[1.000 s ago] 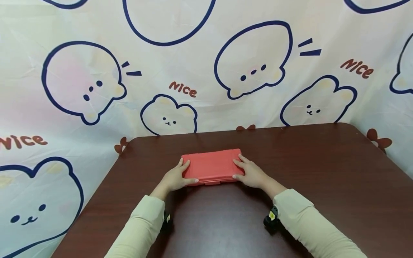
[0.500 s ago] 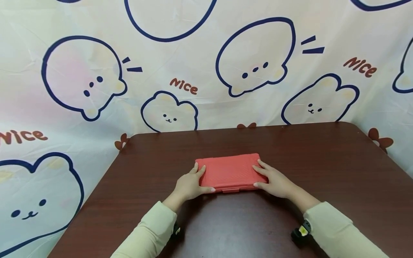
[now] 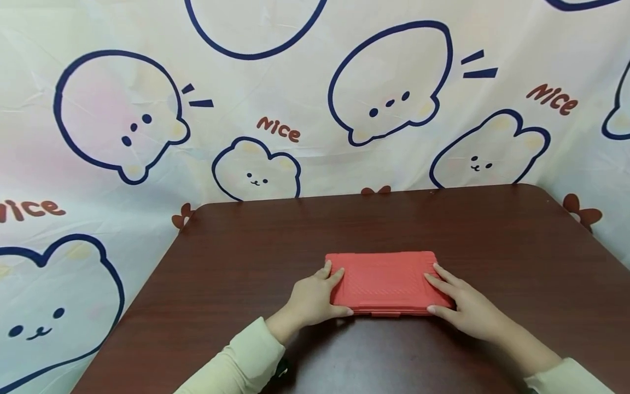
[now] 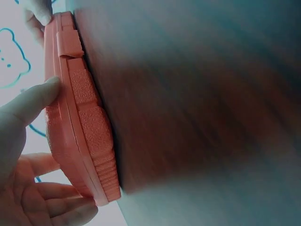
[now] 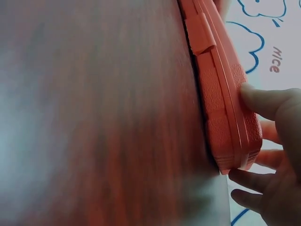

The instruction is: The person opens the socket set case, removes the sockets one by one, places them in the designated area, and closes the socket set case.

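Observation:
A flat red plastic case (image 3: 386, 279) with a textured lid lies level in the head view, its front latch (image 3: 386, 314) facing me and its lid closed. My left hand (image 3: 312, 301) grips the case's left end, thumb along the front edge and fingers at the side and top. On the opposite end my right hand (image 3: 474, 312) holds it the same way. In the left wrist view, the thumb (image 4: 35, 101) presses the lid's front edge. The right wrist view has the other thumb (image 5: 265, 100) on the case edge. The underside sits at the tabletop; its contact is hidden.
The case is on a dark brown wooden table (image 3: 236, 246) with rounded far corners. Behind and beside it hangs a white cloth (image 3: 315, 98) printed with blue-outlined bears and the word "Nice".
Both hands have moved the red case to the right and nearer to me across the table. The grip at each end stays the same, and the head view has shifted slightly.

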### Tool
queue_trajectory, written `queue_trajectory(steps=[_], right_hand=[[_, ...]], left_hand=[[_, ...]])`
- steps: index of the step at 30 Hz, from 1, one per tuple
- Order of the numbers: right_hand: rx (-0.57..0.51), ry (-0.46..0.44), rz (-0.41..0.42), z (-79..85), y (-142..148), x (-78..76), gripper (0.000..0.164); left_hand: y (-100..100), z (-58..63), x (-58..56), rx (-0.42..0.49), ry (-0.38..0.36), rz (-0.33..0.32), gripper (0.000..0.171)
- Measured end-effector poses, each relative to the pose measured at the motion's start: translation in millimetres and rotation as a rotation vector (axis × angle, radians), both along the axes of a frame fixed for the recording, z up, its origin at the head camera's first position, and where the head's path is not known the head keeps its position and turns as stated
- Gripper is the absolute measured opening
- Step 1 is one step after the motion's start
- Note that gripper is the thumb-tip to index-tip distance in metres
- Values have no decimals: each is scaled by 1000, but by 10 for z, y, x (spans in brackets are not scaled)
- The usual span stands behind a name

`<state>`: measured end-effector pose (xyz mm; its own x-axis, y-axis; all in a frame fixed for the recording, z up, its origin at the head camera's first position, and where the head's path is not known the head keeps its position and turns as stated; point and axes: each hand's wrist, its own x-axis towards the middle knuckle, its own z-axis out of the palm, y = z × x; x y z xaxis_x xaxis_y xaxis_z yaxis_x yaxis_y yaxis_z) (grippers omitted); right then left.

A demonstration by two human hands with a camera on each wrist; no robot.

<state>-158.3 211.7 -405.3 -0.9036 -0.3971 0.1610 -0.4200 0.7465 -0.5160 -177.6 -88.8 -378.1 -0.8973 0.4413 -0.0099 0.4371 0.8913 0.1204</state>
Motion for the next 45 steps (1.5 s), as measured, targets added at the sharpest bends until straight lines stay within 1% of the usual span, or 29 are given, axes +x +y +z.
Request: queue_trajectory(steps=[5,8,10,12,16,17,19,23,26,31,34,37,40,41,44,45], right_hand=[[-21,0,0,15,87,40,65],[-4,27,-9,36,86,59,64],[3,50,-17,53,63,82,61],[-5,95,-22,67,26,111,56],[-72,177,-7,92,-67,171,45],[-86,190,-8,101,-90,185,43],[-114,180,-16,124,-134,209,40],[-184,76,-51,172,-206,253,38],[-252,-19,-58,191,-247,288,37],[-357,-145,-83,205,-285,353,35],[-448,-233,-99,210,-289,381,34],[-542,-325,-113,206,-284,398,35],[-615,-383,-121,190,-269,411,37],[-638,-397,-114,183,-263,416,37],[-697,-434,-53,155,-244,425,38],[-718,-459,-34,143,-241,427,38]], left_hand=[[94,12,42,-36,41,-6,82],[117,8,57,-33,44,-9,81],[118,3,65,-28,30,-14,81],[112,-3,69,-24,12,-25,81],[75,-5,60,-41,-26,-57,82],[63,-1,54,-46,-35,-69,82],[36,0,39,-55,-58,-92,83],[-3,5,10,-47,-83,-137,84],[-16,7,-1,-32,-94,-155,85],[-36,-4,-8,-15,-96,-175,86],[-50,-13,-18,-8,-80,-197,86],[-55,-18,-25,-2,-45,-235,85],[-53,-21,-33,1,-10,-271,82],[-51,-18,-33,0,-3,-278,82],[-44,-15,-44,-21,19,-293,81],[-42,-14,-51,-32,27,-295,80]])
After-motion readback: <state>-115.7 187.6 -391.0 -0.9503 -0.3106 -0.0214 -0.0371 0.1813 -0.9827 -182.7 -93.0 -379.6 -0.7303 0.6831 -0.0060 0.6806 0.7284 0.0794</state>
